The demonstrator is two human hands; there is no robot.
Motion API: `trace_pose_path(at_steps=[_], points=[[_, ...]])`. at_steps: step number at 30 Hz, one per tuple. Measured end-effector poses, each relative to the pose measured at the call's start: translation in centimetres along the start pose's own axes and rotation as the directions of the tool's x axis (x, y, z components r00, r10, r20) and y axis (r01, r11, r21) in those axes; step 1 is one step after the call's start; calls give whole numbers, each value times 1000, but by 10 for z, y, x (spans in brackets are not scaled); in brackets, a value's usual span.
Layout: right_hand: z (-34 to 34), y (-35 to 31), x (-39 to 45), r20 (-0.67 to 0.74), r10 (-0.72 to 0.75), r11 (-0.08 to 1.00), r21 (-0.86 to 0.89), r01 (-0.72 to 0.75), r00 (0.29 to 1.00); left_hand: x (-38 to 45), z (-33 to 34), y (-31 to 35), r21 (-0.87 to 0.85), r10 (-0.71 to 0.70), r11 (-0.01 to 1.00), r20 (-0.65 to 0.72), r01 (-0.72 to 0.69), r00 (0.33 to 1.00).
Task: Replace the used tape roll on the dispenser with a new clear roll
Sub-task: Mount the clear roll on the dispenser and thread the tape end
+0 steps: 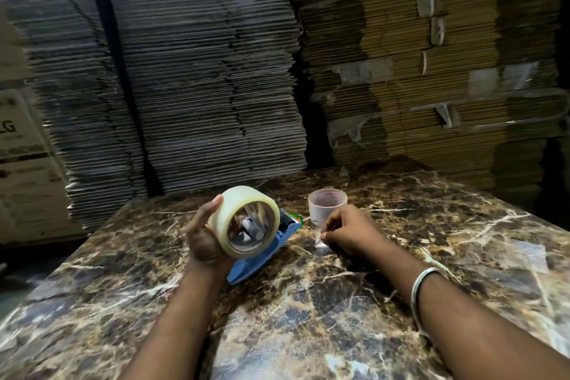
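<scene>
- Here, the new clear tape roll (245, 221) is up in the air, just over the table, with its round hole turned to the camera.
- The left hand (205, 236) holds the clear tape roll. The thumb is on top of the roll and the fingers are wrapped round its back.
- The blue tape dispenser (262, 253) lies on the table right behind and under the roll. Part of it shows through the hole in the roll.
- The right hand (347, 230) is down on the table, a bit to the right of the dispenser. Its fingers are curled in tight and pinch a small bit of clear tape (320, 244) against the table.
- A silver bangle (424, 287) is on the right arm.
- A small see-through cup (327, 206) stands up just behind the right hand. I cannot tell if anything is in it.
- The table (308, 318) is brown marble with white lines.
- Tall stacks of flat cardboard (200, 71) stand behind the table.
</scene>
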State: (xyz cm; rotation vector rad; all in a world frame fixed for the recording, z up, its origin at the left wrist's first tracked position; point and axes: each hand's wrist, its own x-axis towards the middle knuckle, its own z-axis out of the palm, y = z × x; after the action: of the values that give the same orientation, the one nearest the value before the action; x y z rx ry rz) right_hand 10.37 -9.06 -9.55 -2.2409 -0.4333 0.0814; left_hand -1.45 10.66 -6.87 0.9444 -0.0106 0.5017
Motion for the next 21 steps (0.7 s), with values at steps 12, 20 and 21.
trace_pose_path(at_steps=[12,20,21], points=[[1,2,1,-117,-33,984,-179,11,993,-3,8,-5,21,-40,999,-32,40,999],[-3,2,1,-231,-5,946,-316,-70,973,-5,12,-5,41,-56,997,-55,59,997],[0,1,0,-234,-14,934,-351,-71,972,-5,12,-5,38,-57,998,-57,59,997]])
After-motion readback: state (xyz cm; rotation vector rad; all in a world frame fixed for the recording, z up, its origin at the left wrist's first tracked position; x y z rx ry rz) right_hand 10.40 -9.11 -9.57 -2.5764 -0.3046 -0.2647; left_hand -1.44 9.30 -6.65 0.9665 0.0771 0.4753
